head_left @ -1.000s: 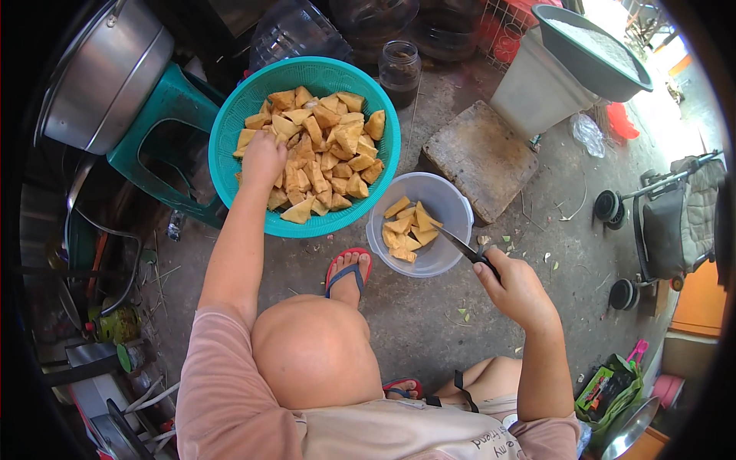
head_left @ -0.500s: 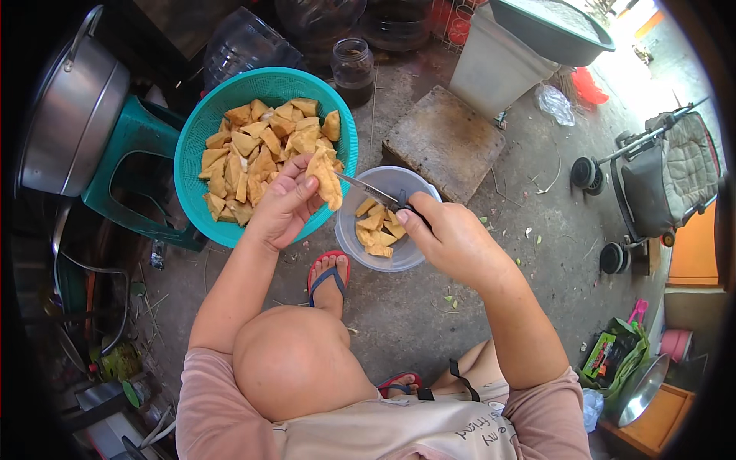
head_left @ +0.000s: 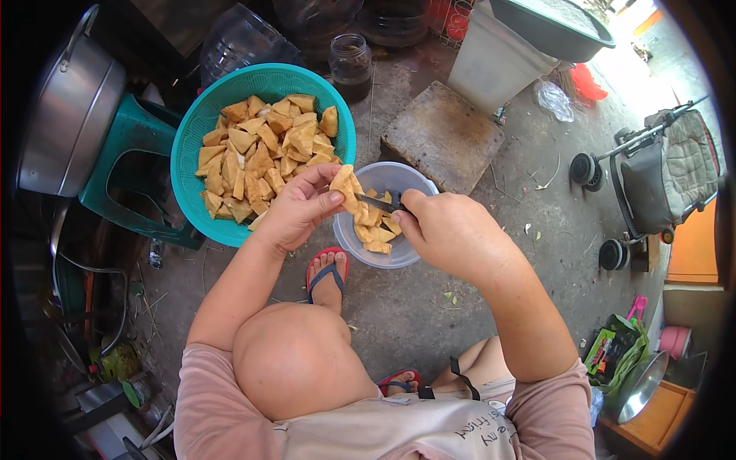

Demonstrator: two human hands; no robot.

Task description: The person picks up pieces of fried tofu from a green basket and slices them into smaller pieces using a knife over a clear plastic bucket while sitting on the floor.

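My left hand [head_left: 297, 213] pinches a golden-brown piece of fried tofu [head_left: 346, 188] between thumb and fingers. A dark-handled knife [head_left: 374, 202] is gripped in my right hand [head_left: 454, 231], its blade pointing left and touching the tofu. Both hands are above a translucent plastic tub [head_left: 347, 241], which holds several cut tofu pieces [head_left: 374, 236]; my right hand hides part of it. Beside my left hand stands a teal mesh basket [head_left: 186, 157] heaped with more fried tofu [head_left: 264, 149].
A wooden block [head_left: 445, 138] lies beyond the tub, near a whitish bin [head_left: 491, 69]. A glass jar [head_left: 350, 65] with dark liquid stands behind the basket. Left are a green stool [head_left: 126, 146] and a metal pot [head_left: 73, 123]. Right is a folded stroller [head_left: 659, 176].
My left hand has moved right with the tofu, from the basket's edge to over the tub. The knife blade has come against the tofu.
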